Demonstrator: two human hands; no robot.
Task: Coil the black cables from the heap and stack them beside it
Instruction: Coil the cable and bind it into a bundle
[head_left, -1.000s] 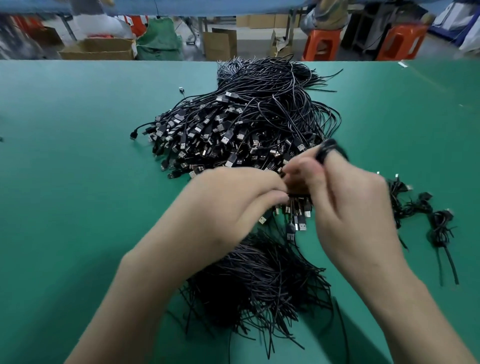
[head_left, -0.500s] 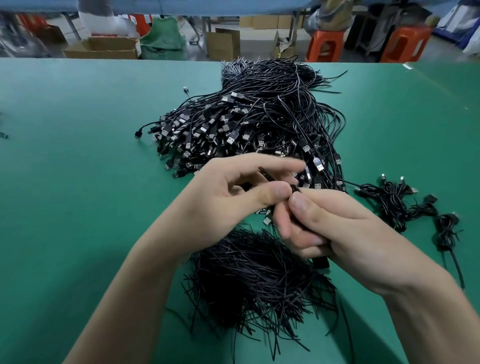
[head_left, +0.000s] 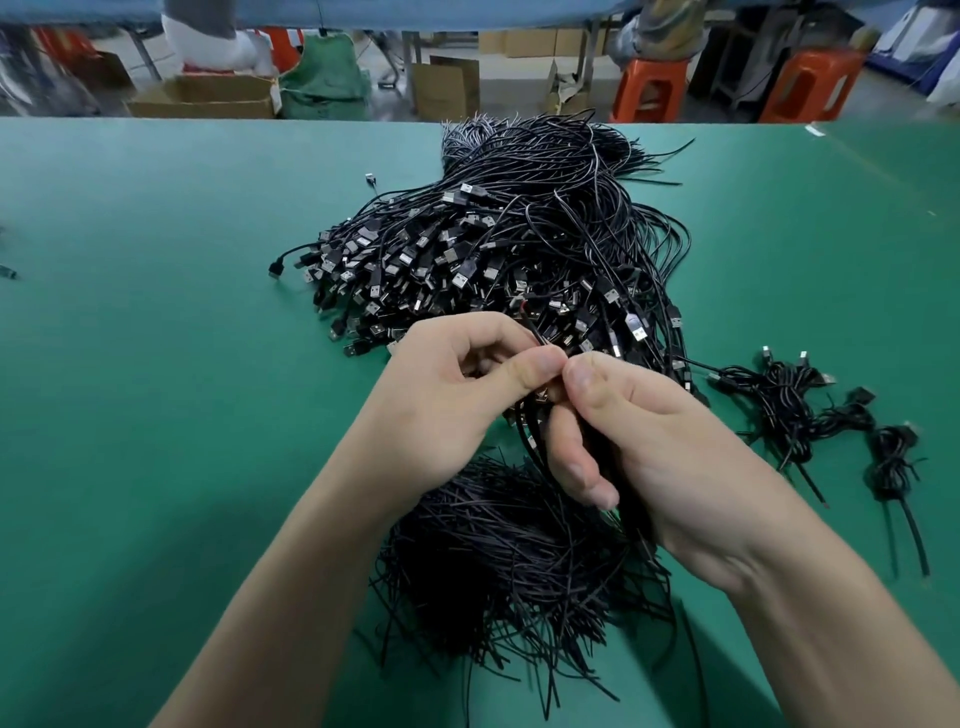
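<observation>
Left hand (head_left: 457, 395) curled, thumb and forefinger pinching a black cable (head_left: 531, 434), right hand (head_left: 660, 441) clenched round the same cable, thumb tips close together, both over the near edge of the heap (head_left: 519, 249), coils (head_left: 784, 400) lying just right of it on the green table (head_left: 156, 364)

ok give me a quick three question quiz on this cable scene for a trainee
1. Multiple choice: on which side of the heap do the coiled cables lie? A left, B right, C on top.
2. True or false: the left hand and right hand both hold a cable.
3. Fill in: the table is ___ in colour.
Key: 1 B, the person's right; 2 true; 3 green.
</observation>
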